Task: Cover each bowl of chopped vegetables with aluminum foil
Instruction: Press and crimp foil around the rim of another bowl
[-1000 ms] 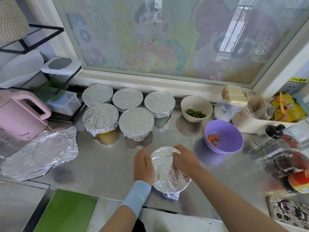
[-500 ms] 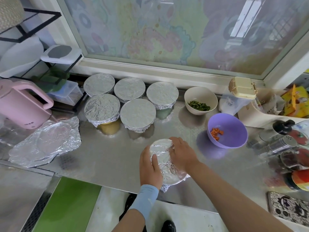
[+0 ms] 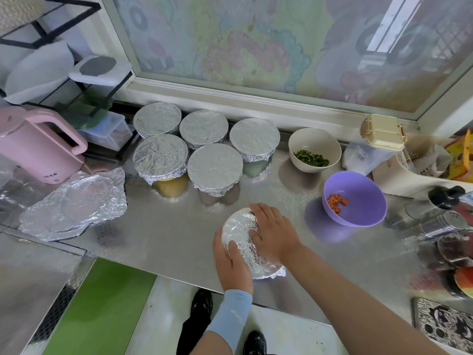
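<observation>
Hands on round bowl wrapped in crinkled silver foil (image 3: 240, 230), near edge of steel counter (image 3: 163, 234) — my left hand (image 3: 231, 265) cups its near-left rim, my right hand (image 3: 275, 233) curls over its right side, both gripping foil down. Uncovered, to the right: beige bowl w/ green bits (image 3: 314, 146), purple plastic bowl w/ carrot cubes (image 3: 363, 198).

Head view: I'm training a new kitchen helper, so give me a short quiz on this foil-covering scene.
1. True or false: the purple bowl holds orange pieces and has no foil.
2. How many foil-covered bowls stand grouped near the window?
3. The left hand and right hand hold what? A pink kettle; B foil-wrapped bowl; C loose foil sheet.
Key: 1 true; 2 five; 3 B.
</observation>
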### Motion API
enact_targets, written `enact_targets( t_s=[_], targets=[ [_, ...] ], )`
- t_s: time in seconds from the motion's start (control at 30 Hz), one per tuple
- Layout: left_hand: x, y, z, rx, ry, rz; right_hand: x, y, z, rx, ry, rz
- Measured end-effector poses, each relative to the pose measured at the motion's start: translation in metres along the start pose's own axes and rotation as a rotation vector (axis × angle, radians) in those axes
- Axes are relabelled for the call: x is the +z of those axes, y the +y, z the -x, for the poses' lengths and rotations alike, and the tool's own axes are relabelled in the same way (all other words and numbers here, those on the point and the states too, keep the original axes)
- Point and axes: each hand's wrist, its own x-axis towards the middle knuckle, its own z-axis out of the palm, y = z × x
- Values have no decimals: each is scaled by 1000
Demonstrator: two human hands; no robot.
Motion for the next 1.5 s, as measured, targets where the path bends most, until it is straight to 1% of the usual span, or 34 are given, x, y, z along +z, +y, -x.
enact_targets(
  t_s=[0.07,0.13,0.23,0.3,0.37,0.43,0.47,0.53,0.57,0.73,0.83,0.9,0.97,1.03,1.1,1.2,1.27,1.37,1.5],
  targets=[
    [3,0,-9,-39,33,91,2,0,0,40,11,-29],
    [2,-3,-21,-51,31,188,4,-3,1,92,16,-61],
    [-1,-4,-33,-63,-59,233,6,-7,2,150,16,-60],
    [-5,0,-38,-62,-130,169,4,-10,2,181,8,-25],
    [-10,7,-43,25,-193,17,0,-12,0,190,8,84],
    [-12,12,-52,132,-267,-99,-4,-12,-5,119,-9,171],
    [-11,14,-57,148,-309,-127,-5,-11,-8,50,-32,192],
    [-9,17,-62,116,-371,-183,-5,-10,-12,-85,-69,220],
    [-8,18,-64,96,-381,-200,-4,-9,-13,-119,-72,228],
    [-3,13,-69,100,-357,-183,1,-6,-11,-97,-54,197],
    [-5,12,-74,99,-404,-189,1,-7,-10,-84,-40,176],
    [-7,15,-77,93,-442,-264,-1,-8,-9,-69,-44,176],
    [-9,16,-77,125,-398,-357,-1,-11,-7,-48,-45,172],
    [-12,14,-67,165,-263,-370,0,-14,-6,-14,-42,171],
    [-10,11,-47,111,-156,-274,-1,-16,-5,22,-35,165],
    [-2,11,-30,-1,-84,-77,-1,-18,-3,36,-30,161],
    [2,10,-36,-29,-41,-38,-1,-19,-3,69,-19,120],
    [3,9,-47,-33,-56,-3,2,-20,-3,123,-6,86],
    [-4,11,-56,-13,-190,-69,2,-24,1,195,-15,96]
  ],
)
